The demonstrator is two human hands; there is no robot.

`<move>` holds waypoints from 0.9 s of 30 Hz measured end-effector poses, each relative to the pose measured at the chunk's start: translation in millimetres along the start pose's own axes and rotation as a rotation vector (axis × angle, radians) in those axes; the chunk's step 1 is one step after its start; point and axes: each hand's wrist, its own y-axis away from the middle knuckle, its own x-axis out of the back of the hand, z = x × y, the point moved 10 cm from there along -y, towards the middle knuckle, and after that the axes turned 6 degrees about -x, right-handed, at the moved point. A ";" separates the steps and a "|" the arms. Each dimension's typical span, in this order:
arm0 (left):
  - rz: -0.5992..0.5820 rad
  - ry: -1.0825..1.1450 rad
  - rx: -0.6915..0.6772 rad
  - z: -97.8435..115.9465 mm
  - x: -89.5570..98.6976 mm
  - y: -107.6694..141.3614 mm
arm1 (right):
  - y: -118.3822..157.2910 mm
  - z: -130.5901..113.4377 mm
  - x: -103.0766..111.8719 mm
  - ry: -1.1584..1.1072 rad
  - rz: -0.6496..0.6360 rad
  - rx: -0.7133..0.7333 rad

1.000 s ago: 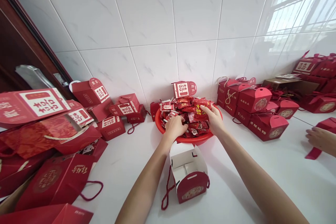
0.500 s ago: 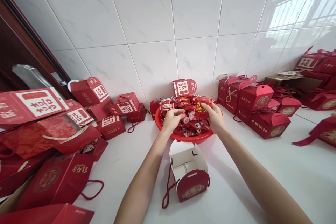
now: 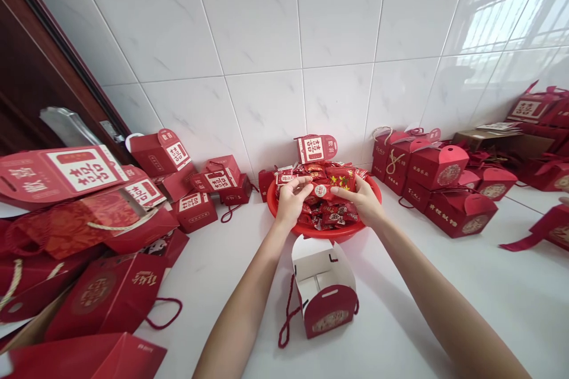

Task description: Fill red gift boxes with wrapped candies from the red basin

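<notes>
White tiles (image 3: 262, 18) rise behind red packets (image 3: 320, 191) between left fingertips (image 3: 304, 180) and right thumb (image 3: 340, 192).

You are in a tiled room, apparently in a home; identify it by the marbled wall tiles (image 3: 262, 18), dark door (image 3: 33, 71), metal handle (image 3: 66, 125) and window reflection (image 3: 502, 18)

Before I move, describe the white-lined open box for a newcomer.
On the white tabletop, find the red basin of wrapped packets. In front of it, between the forearms, stands the open box. Unlike the boxes piled at either side, it stands alone, its white inside showing.
</notes>
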 end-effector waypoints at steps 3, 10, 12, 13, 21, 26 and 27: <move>-0.030 -0.006 0.004 2.6 -5.2 1.4 | -0.3 1.2 1.9 0.009 0.007 0.002; -0.158 -0.075 0.135 -5.4 -18.4 6.8 | -3.0 -4.6 25.5 -0.165 0.199 0.085; -0.363 -0.186 0.150 -9.2 -36.0 13.1 | -2.3 -5.1 28.9 -0.200 0.235 0.090; -0.480 -0.263 0.137 -10.5 -45.4 17.7 | -1.7 -5.8 29.2 -0.206 0.243 0.094; -0.785 -0.892 -0.013 -16.6 -64.5 28.8 | 1.9 -5.8 32.2 -0.227 0.301 0.090; -0.896 -1.034 -0.033 -27.1 -71.5 31.2 | 1.4 -7.1 30.5 -0.214 0.286 0.102; -0.894 -1.060 -0.043 -28.8 -71.6 30.0 | 1.5 -7.0 30.6 -0.211 0.288 0.102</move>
